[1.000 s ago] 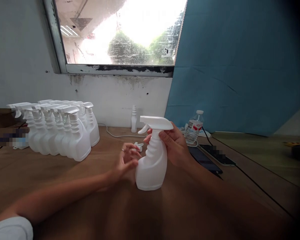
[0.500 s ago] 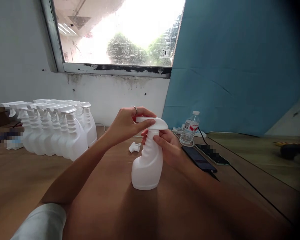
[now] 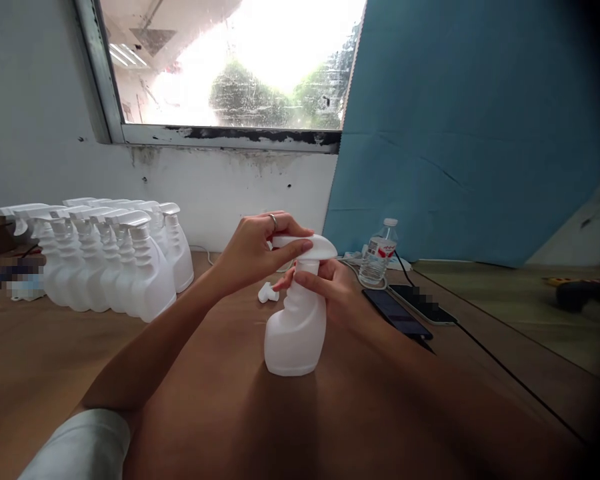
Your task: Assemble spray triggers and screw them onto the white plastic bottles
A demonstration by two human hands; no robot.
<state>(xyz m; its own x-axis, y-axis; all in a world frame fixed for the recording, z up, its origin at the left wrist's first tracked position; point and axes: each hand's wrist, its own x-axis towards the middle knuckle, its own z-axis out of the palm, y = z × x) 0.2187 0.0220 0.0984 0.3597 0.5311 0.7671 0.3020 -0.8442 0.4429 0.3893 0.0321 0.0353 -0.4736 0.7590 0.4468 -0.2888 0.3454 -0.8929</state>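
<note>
A white spray bottle point(image 3: 296, 333) stands upright on the brown table in front of me. My left hand point(image 3: 260, 250), with a ring on one finger, grips the white trigger head point(image 3: 323, 247) on top, thumb on the near side and fingers over the far side. My right hand point(image 3: 343, 293) is wrapped round the bottle's neck just below the head, its thumb across the front. A small white plastic piece point(image 3: 267, 292) lies on the table behind the bottle, close to my right fingertips.
Several white spray bottles with trigger heads point(image 3: 105, 267) stand in rows at the left. To the right are a clear water bottle point(image 3: 379, 253), two phones point(image 3: 397, 313) with cables, and a teal cloth point(image 3: 460, 133) hanging on the wall. A window point(image 3: 230, 73) is ahead.
My right thumb and fingers have shifted on the bottle's neck, the thumb now lying further across it. My left hand keeps its hold on the trigger head. The view has moved slightly.
</note>
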